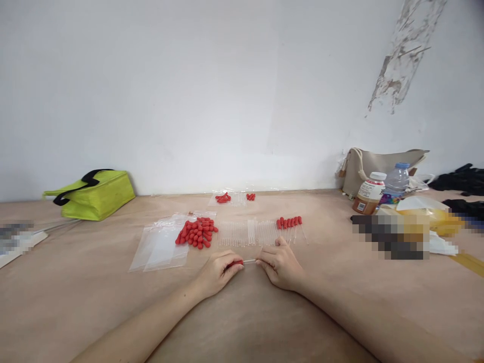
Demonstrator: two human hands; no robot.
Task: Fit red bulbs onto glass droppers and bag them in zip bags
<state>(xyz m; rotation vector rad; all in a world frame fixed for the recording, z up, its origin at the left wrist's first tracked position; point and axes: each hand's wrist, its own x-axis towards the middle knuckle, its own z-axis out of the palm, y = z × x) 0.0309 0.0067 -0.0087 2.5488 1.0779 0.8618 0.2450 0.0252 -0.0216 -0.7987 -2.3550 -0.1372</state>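
My left hand [218, 272] is closed on a red rubber bulb [237, 262], which shows between thumb and fingers. My right hand [279, 264] pinches a thin clear glass dropper tube [249, 261] that spans the gap between both hands. The tube's left end meets the bulb; how deep it sits is hidden. Just beyond the hands lies a row of clear dropper tubes [232, 233]. At the row's right end, several droppers with red bulbs [290, 222] lie side by side. Left of the row is a pile of loose red bulbs [195, 233], partly on clear plastic bags [161, 244].
By the wall lie small bags with red bulbs [223, 198]. A lime green bag [99, 196] stands at the left. On the right are a beige bag [372, 161], a drink bottle [369, 193], a clear bottle [398, 181] and yellow packaging [434, 219].
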